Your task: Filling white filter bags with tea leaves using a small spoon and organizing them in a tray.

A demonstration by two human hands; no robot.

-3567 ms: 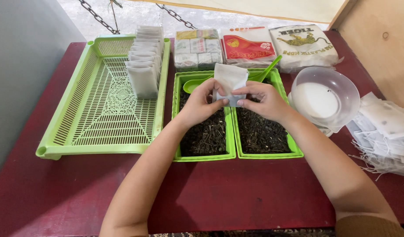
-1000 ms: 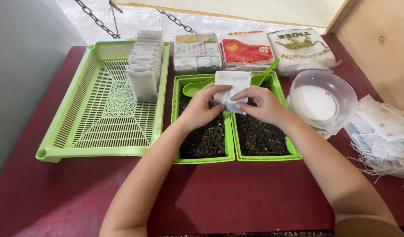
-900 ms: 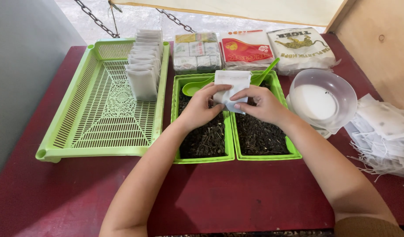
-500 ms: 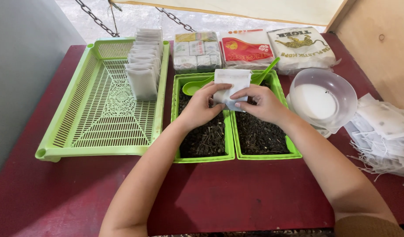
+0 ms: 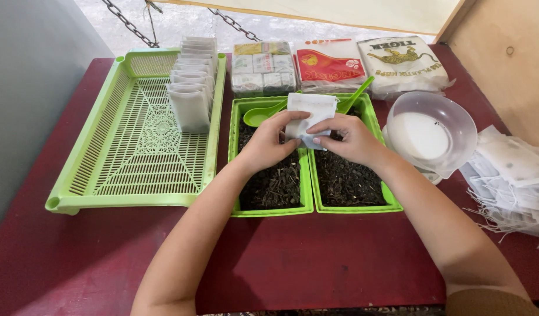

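Pouch: small white paper pouch (image 5: 309,115), held upright above the two green trays, over the divide between them.
Left hand: left hand (image 5: 270,142) closed on the pouch's left edge, thumb in front.
Right hand: right hand (image 5: 348,137) pinched on the pouch's lower right corner.
Trays: left green tray (image 5: 271,175) and right green tray (image 5: 349,178) filled with dark loose leaves, set side by side and touching.
Spoons: green spoon (image 5: 262,114) laid in the left tray; a second green spoon (image 5: 355,96) propped in the right.
Basket: green slatted basket (image 5: 141,140) at left, a row of white pouches (image 5: 190,88) stood along its right wall.
Bowl: clear plastic bowl (image 5: 430,131) just right of the trays.
Table: dark red table (image 5: 316,263).
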